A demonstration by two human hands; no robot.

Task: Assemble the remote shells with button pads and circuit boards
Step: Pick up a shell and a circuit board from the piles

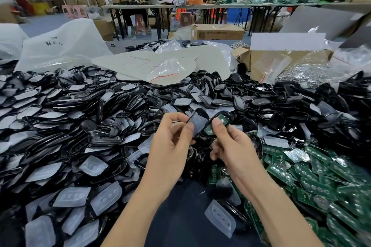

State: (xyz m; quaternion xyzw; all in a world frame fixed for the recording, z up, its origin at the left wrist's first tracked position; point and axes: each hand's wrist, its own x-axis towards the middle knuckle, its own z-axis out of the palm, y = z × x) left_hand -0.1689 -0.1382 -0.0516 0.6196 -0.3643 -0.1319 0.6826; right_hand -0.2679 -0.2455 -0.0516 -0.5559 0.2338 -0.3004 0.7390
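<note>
Pinching a black shell half (198,124) lined with its frosted button pad, the left hand (172,146) held it above the table's middle. Its edge touched a second shell half (210,124), which the right hand (232,146) gripped, thumb pressed on the green circuit board (221,121) inside. Closing them well likely meant matching the rims first, then squeezing evenly so nothing tilted. At left lay a heap of glossy shells (60,126) with soft, milky pads. A loose pad (219,217) sat near the wrists, and flat, rigid boards (321,182) were piled at right.
</note>
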